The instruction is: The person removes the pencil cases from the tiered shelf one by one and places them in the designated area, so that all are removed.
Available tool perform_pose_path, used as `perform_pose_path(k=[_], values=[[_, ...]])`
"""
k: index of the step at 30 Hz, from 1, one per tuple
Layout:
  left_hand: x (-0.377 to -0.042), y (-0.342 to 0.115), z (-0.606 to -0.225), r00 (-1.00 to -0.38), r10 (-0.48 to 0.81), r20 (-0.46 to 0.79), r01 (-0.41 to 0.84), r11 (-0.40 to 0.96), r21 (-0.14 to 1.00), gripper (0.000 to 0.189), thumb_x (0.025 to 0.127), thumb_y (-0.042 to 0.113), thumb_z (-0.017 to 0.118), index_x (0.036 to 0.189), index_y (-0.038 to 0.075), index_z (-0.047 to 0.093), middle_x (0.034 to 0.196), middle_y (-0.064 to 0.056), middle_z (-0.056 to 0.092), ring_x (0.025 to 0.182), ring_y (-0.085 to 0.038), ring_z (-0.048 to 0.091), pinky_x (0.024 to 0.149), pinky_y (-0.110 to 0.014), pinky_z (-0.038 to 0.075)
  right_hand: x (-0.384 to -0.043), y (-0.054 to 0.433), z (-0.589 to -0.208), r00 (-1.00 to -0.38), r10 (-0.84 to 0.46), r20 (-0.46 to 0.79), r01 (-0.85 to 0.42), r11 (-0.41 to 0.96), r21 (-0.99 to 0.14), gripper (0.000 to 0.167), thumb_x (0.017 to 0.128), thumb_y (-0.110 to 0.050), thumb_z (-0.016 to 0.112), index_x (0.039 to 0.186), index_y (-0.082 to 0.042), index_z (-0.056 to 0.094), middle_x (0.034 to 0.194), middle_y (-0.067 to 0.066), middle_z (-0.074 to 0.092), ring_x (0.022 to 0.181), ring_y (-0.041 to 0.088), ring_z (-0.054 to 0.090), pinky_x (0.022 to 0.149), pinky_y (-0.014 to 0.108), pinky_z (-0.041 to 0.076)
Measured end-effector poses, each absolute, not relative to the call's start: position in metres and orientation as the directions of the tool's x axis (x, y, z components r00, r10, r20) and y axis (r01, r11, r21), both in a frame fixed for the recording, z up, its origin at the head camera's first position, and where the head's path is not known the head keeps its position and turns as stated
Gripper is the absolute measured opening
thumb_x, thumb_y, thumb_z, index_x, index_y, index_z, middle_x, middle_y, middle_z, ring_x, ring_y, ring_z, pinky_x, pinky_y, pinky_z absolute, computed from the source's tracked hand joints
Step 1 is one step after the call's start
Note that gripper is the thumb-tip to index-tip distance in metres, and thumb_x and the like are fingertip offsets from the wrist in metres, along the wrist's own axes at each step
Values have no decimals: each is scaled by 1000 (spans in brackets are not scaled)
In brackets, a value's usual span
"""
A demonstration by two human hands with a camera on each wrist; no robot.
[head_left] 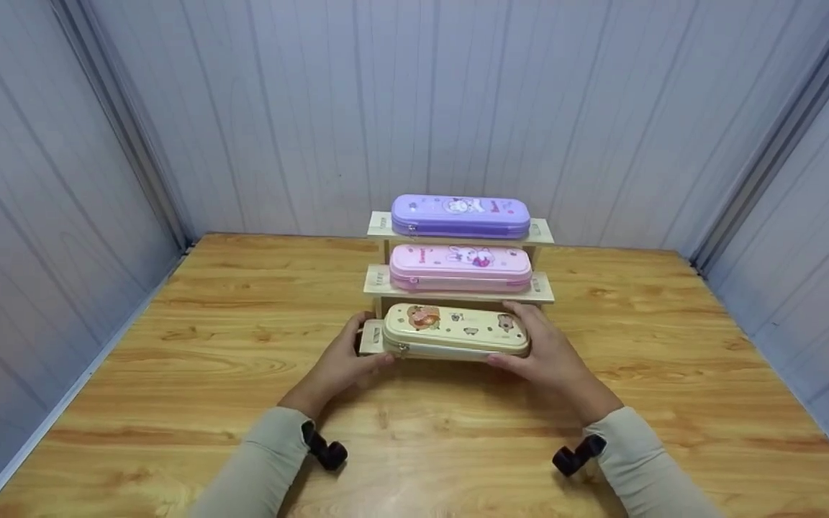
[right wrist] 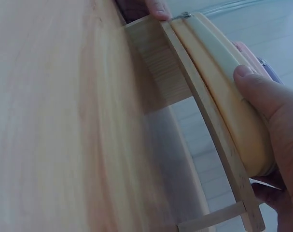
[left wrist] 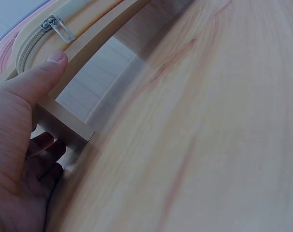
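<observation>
A cream-yellow pencil case [head_left: 458, 332] with cartoon stickers lies on the lowest step of a small wooden tiered rack [head_left: 373, 337]. My left hand [head_left: 346, 360] grips the left end of that step; its thumb [left wrist: 45, 75] lies along the front, just under the case's zipper pull, and its fingers are curled behind the support. The right hand [head_left: 547, 349] holds the right end of the yellow case, thumb [right wrist: 257, 89] against its front and fingers around the back. On the middle step sits a pink pencil case [head_left: 461, 267]; a purple one [head_left: 460, 216] tops the rack.
The rack stands on a wood-grain table [head_left: 242, 345]. Pale panelled walls [head_left: 299, 115] enclose the table at the back and on both sides. Black wrist mounts [head_left: 324, 446] are strapped over both sleeves.
</observation>
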State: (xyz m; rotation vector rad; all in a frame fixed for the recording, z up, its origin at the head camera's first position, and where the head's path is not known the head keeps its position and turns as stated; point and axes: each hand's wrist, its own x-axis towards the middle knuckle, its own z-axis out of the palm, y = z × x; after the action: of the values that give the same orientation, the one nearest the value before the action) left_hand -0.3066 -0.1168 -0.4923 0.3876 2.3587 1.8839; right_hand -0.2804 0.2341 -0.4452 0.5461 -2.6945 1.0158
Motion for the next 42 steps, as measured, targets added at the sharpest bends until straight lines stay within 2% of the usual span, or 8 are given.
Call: perform_pose_path(k=[5,9,20,32,42], values=[[-307,-117,-490,-966,245,78,134,218,967,86,82,13,84,152,7,34,142,-18,50,124,-31,56,102,-42,47,-286,236,-439,-903,-333,271,-430,691,-581,92,76,-56,83,150,-18,45,150,8,45,135,30,44,112,53,34],[-307,-116,-490,-966,244,89,147,231,962,87,82,14,85,152,6,34,142,-18,50,124,-31,56,104,-43,46,-288,240,-433,-898,-379,224,-436,700,-565,88,77,-54,83,150,-19,48,147,7,45,130,30,46,109,55,36],[-309,-116,-492,-950,292,109,168,186,968,84,84,14,84,151,7,33,140,-19,49,122,-30,56,99,-39,47,-287,246,-419,-883,-449,135,-437,683,-585,77,75,-47,87,140,-20,55,133,3,48,115,25,49,98,47,40],[-308,-117,-493,-958,268,103,164,217,962,84,83,15,84,151,8,35,143,-18,48,123,-30,56,101,-40,47,-287,249,-416,-860,-474,189,-491,670,-556,75,75,-49,87,133,-13,58,128,3,56,111,22,53,98,46,41],[-307,-118,-493,-963,252,95,158,243,957,87,83,20,85,152,7,34,145,-19,48,125,-32,55,105,-44,44,-283,260,-402,-866,-452,213,-478,623,-619,73,74,-41,90,134,-16,57,129,4,57,112,24,54,99,47,40]])
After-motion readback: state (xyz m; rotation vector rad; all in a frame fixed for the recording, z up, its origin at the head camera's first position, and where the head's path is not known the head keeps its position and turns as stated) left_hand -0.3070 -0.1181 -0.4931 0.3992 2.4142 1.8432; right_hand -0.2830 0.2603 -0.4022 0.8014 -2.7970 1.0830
